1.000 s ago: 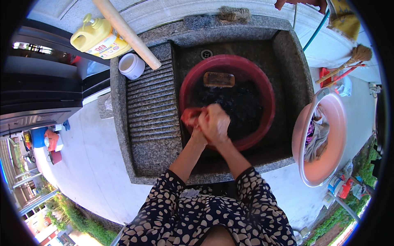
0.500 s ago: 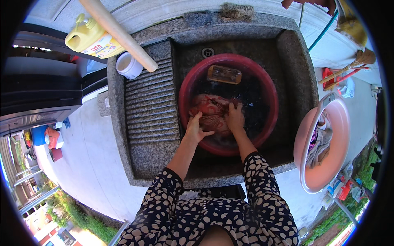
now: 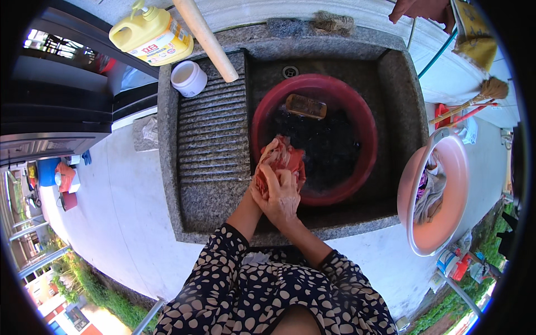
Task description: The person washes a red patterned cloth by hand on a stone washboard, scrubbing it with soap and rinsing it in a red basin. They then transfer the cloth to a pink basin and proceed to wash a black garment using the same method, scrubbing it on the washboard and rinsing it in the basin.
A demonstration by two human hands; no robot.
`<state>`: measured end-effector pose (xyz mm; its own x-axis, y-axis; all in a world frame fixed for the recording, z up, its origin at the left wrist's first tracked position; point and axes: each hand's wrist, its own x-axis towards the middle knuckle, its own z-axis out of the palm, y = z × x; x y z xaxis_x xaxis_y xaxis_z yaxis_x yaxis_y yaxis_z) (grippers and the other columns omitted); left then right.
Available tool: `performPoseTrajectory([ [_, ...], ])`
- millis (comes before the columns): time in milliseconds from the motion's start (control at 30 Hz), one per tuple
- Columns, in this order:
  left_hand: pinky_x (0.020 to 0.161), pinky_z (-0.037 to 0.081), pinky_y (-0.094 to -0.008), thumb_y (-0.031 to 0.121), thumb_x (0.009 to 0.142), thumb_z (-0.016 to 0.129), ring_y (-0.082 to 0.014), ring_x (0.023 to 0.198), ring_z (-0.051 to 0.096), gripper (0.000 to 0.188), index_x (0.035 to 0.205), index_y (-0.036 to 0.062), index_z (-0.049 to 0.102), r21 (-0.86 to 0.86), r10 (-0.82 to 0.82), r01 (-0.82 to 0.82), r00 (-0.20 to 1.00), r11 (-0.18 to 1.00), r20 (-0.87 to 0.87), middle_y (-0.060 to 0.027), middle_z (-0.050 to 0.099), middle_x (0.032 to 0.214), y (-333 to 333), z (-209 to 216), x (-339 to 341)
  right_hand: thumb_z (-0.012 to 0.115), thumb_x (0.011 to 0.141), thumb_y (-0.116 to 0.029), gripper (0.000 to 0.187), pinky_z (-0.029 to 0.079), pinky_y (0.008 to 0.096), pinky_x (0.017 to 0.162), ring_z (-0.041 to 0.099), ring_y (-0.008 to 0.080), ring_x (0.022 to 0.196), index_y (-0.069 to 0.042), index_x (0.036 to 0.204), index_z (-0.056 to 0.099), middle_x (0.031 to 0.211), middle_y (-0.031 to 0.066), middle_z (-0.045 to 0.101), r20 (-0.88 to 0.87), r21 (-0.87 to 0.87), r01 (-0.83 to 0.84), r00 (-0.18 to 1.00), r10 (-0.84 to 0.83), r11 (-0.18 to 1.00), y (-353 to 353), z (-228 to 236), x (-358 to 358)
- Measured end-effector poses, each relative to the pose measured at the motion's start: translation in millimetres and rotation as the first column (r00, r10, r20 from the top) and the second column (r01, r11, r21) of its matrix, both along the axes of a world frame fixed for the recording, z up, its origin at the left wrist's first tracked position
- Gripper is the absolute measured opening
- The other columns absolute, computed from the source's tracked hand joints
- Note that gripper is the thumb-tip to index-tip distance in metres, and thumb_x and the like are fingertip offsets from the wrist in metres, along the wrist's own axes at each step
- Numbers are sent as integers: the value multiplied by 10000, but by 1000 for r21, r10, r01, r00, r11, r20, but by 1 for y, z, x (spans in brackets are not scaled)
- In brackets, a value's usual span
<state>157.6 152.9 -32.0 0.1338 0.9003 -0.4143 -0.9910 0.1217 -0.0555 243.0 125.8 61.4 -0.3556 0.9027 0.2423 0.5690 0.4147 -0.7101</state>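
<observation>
Bunched wet red cloth [image 3: 295, 163] is lifted to the left side of the red basin [image 3: 369, 142], above the water. My left hand [image 3: 262, 167] is closed around its left side, partly hidden behind the other hand. Across it, my right hand [image 3: 282, 195] presses with bent fingers, gripping the cloth from the near side. Dark water fills the basin. Near its far rim floats a brown oblong block [image 3: 306, 106], perhaps a scrub brush.
The basin stands in a stone sink [image 3: 405, 100] with a ridged washboard [image 3: 212, 134] on the left. A white tub [image 3: 190, 80], a wooden pole [image 3: 207, 42] and a yellow pump jug [image 3: 153, 36] are at the far left. A pink basin [image 3: 449, 212] holding clothes is at right.
The red cloth has come up out of the water, gathered into a bundle and moved left. My right hand has crossed over to my left, and both now grip it together.
</observation>
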Motion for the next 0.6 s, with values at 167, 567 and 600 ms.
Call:
performPoseTrajectory([
  [167,935,487,-411,352,983,499,-233,1083,571,329,1218,125,542,150,49,-32,993,988,-112,-52,599,1169,-19,-72,-11,740,762,-291,261,537,403,629,644,330,698,-131,962,692,789,118,623,89,72,93,991,-100,993,54,-27,-28],
  [567,933,507,-422,425,984,469,-246,1032,629,367,1163,141,617,283,100,-99,995,954,12,-62,662,1118,-23,-28,-4,697,743,-168,172,528,409,625,634,329,683,-85,887,653,799,117,625,-98,45,-111,989,115,993,14,-4,-14],
  [600,944,498,-427,444,984,456,-250,1042,624,390,1181,143,607,248,82,-81,997,965,3,-65,655,1136,-24,-36,-7,697,750,-170,172,527,409,621,634,330,681,-80,889,652,803,120,627,-102,134,-86,990,100,987,23,-13,-16],
])
